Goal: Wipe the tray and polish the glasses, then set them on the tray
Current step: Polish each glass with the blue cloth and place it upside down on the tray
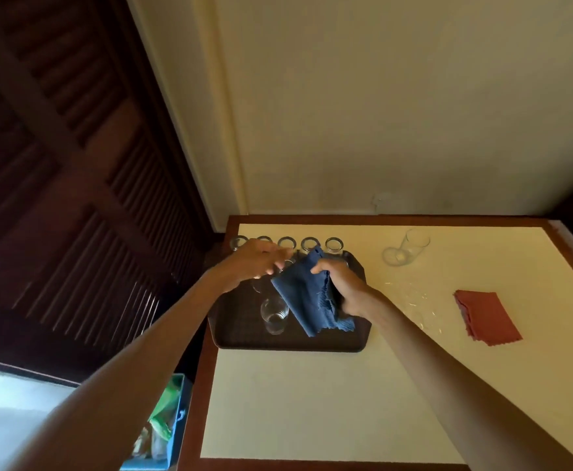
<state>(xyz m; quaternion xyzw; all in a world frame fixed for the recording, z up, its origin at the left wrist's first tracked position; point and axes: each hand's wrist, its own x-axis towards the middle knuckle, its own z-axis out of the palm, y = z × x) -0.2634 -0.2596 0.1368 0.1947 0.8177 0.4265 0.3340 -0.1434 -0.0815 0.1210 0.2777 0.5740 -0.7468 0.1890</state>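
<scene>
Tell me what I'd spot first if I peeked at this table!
The blue cloth jumps out, gripped by the right hand above the dark tray on the left. A clear glass sits on the tray beside it, and a folded red cloth lies on the table to the right.

Cream worktop [312, 402] with brown rim, dark tray [244, 334] on it, row of five glasses [286, 243] along tray's far edge, clear glass [410, 246] right of tray, folded red cloth [487, 316] farther right.
</scene>
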